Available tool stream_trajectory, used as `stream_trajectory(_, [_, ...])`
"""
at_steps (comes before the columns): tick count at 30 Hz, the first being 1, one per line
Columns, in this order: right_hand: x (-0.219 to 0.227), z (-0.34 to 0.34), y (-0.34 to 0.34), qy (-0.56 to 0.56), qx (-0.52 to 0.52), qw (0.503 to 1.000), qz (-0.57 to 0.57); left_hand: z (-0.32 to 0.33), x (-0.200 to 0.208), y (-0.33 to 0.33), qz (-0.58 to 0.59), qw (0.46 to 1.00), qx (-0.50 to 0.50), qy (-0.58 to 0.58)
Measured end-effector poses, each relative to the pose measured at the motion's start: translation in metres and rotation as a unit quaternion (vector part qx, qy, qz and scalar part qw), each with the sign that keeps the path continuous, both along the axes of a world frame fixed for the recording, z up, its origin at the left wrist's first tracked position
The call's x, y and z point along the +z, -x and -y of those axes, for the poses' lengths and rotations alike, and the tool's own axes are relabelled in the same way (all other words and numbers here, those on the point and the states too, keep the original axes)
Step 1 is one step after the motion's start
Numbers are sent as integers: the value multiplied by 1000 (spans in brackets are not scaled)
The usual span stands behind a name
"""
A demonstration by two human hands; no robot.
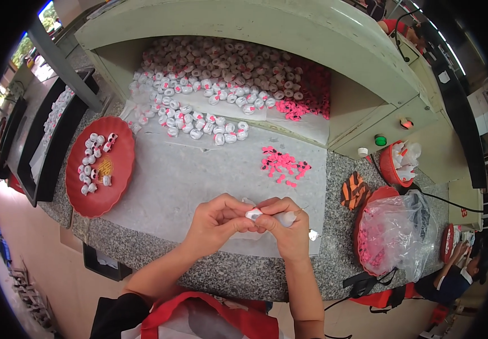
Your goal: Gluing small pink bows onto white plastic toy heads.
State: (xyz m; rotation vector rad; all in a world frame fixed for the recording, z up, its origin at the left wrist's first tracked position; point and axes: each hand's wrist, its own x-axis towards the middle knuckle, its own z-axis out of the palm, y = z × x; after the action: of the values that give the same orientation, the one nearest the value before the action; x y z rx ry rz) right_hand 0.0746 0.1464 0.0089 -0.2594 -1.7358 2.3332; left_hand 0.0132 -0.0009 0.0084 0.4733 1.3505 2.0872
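Note:
Near the front of the work surface, my left hand (pixel 214 220) pinches a small rounded white piece (pixel 253 214) between thumb and fingertips. My right hand (pixel 289 233) meets it there, its thumb and finger pressed at the piece's right side. Tucked in the right hand is a soft, whitish translucent bag-like thing (pixel 285 218), partly hidden by the fingers. Beyond the hands lie loose small pink pieces (pixel 281 163), some with dark spots. Several white pieces with pink bits (pixel 199 125) sit farther back on the white paper sheet (pixel 165 175).
A pale green metal cabinet (pixel 244 22) arches over a heap of white pieces (pixel 221 62). On the left, a red scalloped plate (pixel 121 186) holds more. At right are a red basket (pixel 388 164), an orange-and-black striped cloth (pixel 355 190) and a clear plastic bag (pixel 408 226).

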Motion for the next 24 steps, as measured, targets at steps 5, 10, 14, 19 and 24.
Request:
stream_trajectory(5, [6,-9,0,-17,-3,999,33,-17,2,3,-47,999,6,20])
stream_trajectory(10, [6,-4,4,28,23,998,56,-14,5,0,-53,991,73,104])
stream_trajectory(14, [-3,6,0,74,29,996,39,-14,-4,-5,-71,987,87,116])
stream_trajectory(19, [-18,4,-3,66,27,997,37,-15,-6,-6,-71,988,79,115])
stream_trajectory(24, [-8,7,0,-7,-3,998,61,-11,4,-5,-31,993,61,91])
